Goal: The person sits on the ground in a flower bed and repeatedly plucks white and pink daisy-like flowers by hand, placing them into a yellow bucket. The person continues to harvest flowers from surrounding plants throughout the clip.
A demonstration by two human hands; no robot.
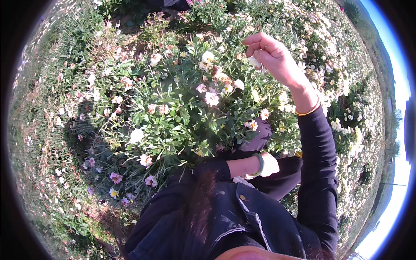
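My right hand (271, 57) reaches out over the flower bed, its thumb and fingers closed around a white chrysanthemum-like flower (254, 61). Part of that flower is hidden by the fingers. A gold-coloured bangle (308, 111) circles the right wrist. My left hand (269, 165) lies low across my front, above my dark trouser leg (282, 182), with a green bangle (260, 165) at its wrist. Its fingers are curled out of sight in bright glare, so what it holds is unclear. Between the hands stands a leafy plant (182, 113) bearing white and pink flowers (212, 98).
Dense flowering plants (325, 42) surround me on all sides. Some browned, dry stems (105, 44) stand at the upper left. A dark object (170, 4), partly cut off, shows at the top edge. Pale pinkish fabric (258, 138) shows among the leaves near my knee.
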